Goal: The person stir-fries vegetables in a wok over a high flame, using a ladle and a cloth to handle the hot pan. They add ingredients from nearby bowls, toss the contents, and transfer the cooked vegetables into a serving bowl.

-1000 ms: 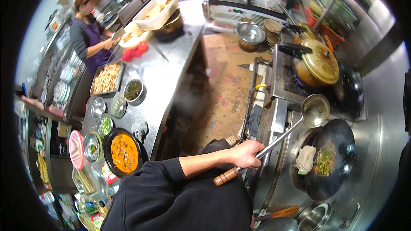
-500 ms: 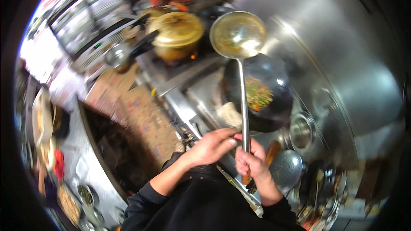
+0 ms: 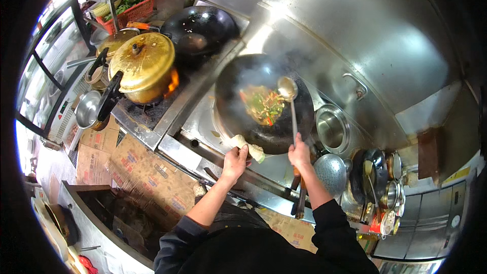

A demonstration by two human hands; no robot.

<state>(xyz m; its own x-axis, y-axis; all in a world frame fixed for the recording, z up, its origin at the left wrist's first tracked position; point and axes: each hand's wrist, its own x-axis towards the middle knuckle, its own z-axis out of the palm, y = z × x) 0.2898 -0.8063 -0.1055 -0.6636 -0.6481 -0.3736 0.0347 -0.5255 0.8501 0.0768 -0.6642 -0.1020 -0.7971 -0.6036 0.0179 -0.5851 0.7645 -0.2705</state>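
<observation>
My right hand [image 3: 300,153] is closed round the handle of a long metal ladle [image 3: 287,89]. The ladle's bowl is down in a black wok [image 3: 229,82], at the right edge of a stir-fry [image 3: 259,105] of green and red pieces. Steam drifts up from the food. My left hand [image 3: 235,165] grips a folded cream cloth [image 3: 247,147] against the wok's near left rim. Whether a wok handle lies under the cloth cannot be seen.
Flame burns under a gold pressure cooker [image 3: 143,63] at the left, with a second black wok [image 3: 199,29] behind it. To the right are a steel pot [image 3: 332,128] and a perforated skimmer [image 3: 329,174]. A steel wall [image 3: 350,30] rises behind; cardboard [image 3: 147,172] covers the floor.
The ladle, held up before me earlier, is now down in the wok. My left hand has left the ladle's side and taken hold of the cloth. The view has turned, and steam now shows.
</observation>
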